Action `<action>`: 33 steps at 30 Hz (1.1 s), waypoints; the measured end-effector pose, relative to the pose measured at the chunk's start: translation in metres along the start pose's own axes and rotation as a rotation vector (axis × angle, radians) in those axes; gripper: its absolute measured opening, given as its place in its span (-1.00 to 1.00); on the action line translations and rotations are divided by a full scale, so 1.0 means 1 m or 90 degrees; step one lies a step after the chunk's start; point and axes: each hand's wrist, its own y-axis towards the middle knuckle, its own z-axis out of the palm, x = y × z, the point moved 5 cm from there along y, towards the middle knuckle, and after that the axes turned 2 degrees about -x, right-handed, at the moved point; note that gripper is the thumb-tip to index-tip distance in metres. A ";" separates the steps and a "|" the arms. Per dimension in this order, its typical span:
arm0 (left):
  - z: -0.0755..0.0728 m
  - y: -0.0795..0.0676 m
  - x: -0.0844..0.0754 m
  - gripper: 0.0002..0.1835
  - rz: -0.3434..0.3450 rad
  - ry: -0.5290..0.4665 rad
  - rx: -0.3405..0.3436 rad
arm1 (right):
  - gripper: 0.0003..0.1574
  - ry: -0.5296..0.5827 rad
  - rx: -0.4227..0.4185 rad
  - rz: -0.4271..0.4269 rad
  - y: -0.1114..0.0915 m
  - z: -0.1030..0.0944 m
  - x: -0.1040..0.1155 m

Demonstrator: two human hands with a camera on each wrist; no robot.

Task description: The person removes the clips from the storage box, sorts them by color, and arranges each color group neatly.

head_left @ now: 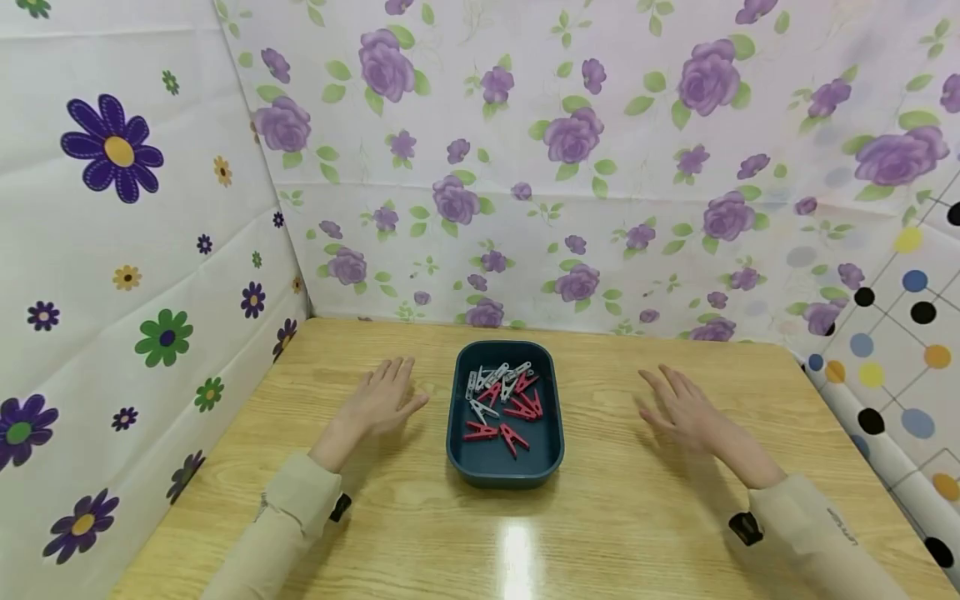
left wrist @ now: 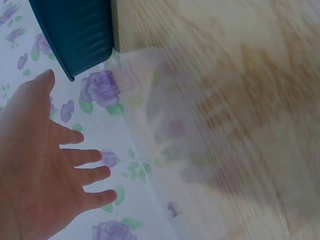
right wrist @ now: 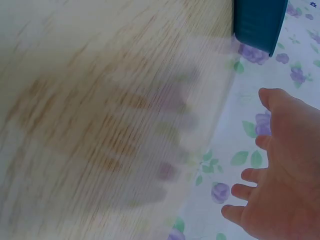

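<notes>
A dark teal plastic tray stands in the middle of the wooden table, holding several red and white clothespins. Among them are a red clothespin near the front and a white clothespin behind it. To the tray's left, my left hand hovers over the table with fingers spread and nothing held. On the other side my right hand is likewise bare, its fingers extended and slightly apart. Both wrist views show a palm and loose fingers, with a corner of the tray's outer wall beyond the thumb.
The light wood table reaches back to a cloth wall with purple roses. Another flowered cloth closes the left side, and a dotted cloth the right. Black straps show at both wrists.
</notes>
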 end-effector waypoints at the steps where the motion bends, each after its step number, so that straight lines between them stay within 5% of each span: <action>1: 0.000 0.000 0.000 -0.15 0.001 0.000 0.002 | -0.17 0.003 0.002 -0.001 0.001 0.000 0.000; 18: 0.007 0.001 -0.008 -0.26 0.028 -0.066 0.025 | -0.16 0.045 0.027 -0.016 0.007 0.004 0.007; 33: 0.011 0.000 -0.009 -0.40 0.051 -0.226 0.031 | -0.12 0.087 0.039 -0.054 0.015 0.008 0.017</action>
